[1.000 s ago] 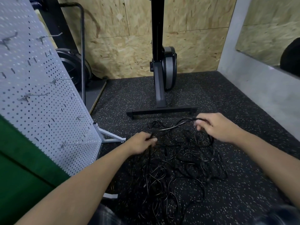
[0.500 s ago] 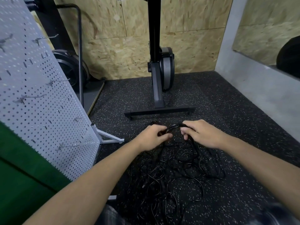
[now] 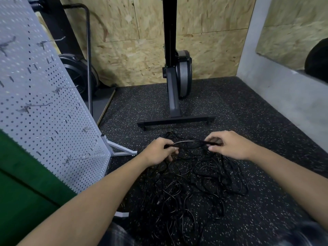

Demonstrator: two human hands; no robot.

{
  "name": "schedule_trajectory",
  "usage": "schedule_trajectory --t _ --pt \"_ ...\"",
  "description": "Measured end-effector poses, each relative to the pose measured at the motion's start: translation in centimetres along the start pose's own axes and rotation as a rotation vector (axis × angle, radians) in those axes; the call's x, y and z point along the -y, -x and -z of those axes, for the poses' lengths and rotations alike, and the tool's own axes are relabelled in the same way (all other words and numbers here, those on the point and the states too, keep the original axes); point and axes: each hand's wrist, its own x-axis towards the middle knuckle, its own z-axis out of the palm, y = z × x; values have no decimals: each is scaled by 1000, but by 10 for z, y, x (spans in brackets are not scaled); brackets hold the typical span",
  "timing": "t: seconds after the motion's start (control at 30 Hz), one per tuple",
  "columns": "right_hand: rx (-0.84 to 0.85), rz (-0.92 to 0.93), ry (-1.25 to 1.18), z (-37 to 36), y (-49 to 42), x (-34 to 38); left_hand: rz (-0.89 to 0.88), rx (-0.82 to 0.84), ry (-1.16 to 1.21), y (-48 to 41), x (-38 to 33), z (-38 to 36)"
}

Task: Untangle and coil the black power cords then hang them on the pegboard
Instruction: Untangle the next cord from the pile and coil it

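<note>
1. In the head view, we are stretching one length of black power cord [image 3: 190,142] between both hands, just above the far edge of the pile.
2. Our left hand [image 3: 159,151] is curling its fingers round one end of that length. Our right hand [image 3: 230,146] is pinching the other end between thumb and fingertips.
3. The rest of the cords are lying as a loose tangle [image 3: 195,185] on the speckled rubber floor [image 3: 266,121], between our forearms. The pegboard [image 3: 44,107] is standing to the left, near the pile, with nothing hanging on it.
4. To do this step well, we are judging it best to follow this one cord hand over hand towards a plug, lifting it clear of crossings rather than pulling hard, since tugging would likely tighten the knots.
5. Counting: we are seeing two hands, one pegboard, six metal hooks [image 3: 33,107] on it that we can make out, and one tangle. We cannot tell how many separate cords the pile holds.
</note>
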Motion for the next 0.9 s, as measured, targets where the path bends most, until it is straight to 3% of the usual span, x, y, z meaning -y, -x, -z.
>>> schedule_trajectory --t 0.13,0.3,0.7,0.8,0.9 --pt "56 45 -55 -9 1 15 -78 -22 81 0 -20 -4" --pt "-69 76 -104 -7 2 20 7 8 359 2 -36 -7" --pt "-387 122 -151 -3 7 34 -90 -37 345 8 -32 2" --pt "-484 30 -137 -3 6 35 -117 -104 298 9 -36 4" --pt "-468 -233 -152 0 9 40 -118 -207 383 8 -41 1"
